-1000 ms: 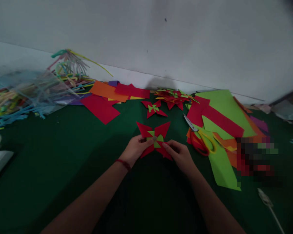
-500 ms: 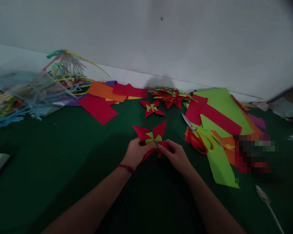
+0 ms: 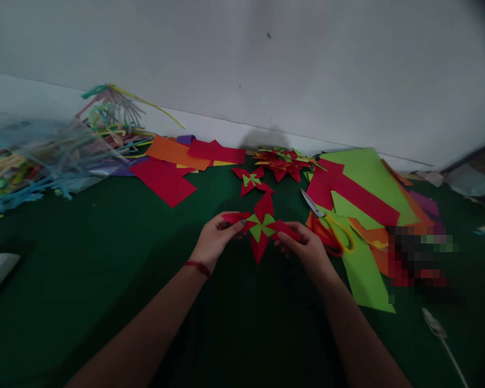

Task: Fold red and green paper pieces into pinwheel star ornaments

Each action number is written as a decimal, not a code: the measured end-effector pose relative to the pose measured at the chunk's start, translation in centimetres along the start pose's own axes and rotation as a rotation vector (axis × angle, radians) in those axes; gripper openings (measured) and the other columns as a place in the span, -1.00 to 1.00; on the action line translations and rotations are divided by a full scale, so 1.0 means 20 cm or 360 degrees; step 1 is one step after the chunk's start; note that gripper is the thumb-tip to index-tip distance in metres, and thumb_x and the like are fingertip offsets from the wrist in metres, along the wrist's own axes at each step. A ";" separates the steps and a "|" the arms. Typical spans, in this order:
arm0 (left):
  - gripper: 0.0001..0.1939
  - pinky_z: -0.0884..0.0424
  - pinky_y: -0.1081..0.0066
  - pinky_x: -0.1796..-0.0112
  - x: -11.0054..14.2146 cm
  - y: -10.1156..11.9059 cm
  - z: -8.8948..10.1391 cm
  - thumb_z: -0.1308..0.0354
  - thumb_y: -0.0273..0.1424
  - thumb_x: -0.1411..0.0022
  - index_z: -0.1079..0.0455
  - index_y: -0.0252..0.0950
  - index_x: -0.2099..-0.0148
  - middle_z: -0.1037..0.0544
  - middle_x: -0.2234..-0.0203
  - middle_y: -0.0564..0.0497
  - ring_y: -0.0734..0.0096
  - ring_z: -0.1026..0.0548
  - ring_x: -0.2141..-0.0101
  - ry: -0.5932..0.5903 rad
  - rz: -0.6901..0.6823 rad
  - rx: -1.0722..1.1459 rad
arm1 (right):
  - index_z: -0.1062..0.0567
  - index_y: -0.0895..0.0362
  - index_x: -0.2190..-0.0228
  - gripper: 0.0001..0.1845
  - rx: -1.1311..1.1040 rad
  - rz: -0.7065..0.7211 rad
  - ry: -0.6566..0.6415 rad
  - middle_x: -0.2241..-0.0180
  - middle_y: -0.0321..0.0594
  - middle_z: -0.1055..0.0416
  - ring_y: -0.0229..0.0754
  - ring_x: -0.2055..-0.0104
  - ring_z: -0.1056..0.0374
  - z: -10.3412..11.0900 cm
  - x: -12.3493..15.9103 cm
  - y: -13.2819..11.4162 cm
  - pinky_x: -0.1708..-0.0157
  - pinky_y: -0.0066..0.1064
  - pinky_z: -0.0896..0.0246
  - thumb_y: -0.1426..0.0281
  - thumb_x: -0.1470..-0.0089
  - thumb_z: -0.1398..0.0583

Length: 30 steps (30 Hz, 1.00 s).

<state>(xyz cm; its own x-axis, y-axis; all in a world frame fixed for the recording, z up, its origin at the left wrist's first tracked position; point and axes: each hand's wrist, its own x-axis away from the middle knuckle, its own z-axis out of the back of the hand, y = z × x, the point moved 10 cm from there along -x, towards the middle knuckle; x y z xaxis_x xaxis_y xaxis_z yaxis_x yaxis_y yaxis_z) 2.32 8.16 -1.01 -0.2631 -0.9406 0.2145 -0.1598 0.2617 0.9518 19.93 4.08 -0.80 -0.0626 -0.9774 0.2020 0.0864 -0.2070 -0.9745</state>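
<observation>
Between my two hands is a four-pointed red paper flower with a green centre. My left hand pinches its left point between thumb and fingers. On the other side, my right hand has its thumb and fingers closed on the right point. One red point faces the wall and another faces me. Just beyond lies a similar smaller-looking paper flower. Behind that one sits a pile of red and green paper flowers. Scissors with red and yellow handles rest to the right of my right hand.
Red paper and orange paper lie at the back left. Green sheets and other coloured paper cover the right side. Pipe cleaners and a clear plastic bag are at far left. A white cable lies front right.
The paper flower has been turned, so its points now face left, right, away and toward me. My hands have moved apart from its middle to opposite points.
</observation>
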 end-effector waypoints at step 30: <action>-0.70 -0.38 0.30 0.17 0.07 -0.15 -0.19 -0.23 -0.35 0.03 -0.42 -0.30 0.19 -0.54 0.28 -0.06 0.26 -0.47 0.21 -0.0397 0.0269 -0.0097 | -0.47 0.12 0.30 -0.70 -0.0007 0.0112 -0.0061 0.27 -0.18 -0.47 -0.09 0.24 -0.38 -0.07 0.01 -0.02 0.23 -0.26 -0.30 0.22 0.09 -0.20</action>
<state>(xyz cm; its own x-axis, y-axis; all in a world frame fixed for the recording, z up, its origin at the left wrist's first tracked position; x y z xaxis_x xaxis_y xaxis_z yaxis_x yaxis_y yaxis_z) 6.03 5.32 -2.81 -0.5080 -0.8006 0.3177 -0.0385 0.3896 0.9202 18.39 3.94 -0.49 -0.0184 -0.9905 0.1362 0.0848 -0.1373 -0.9869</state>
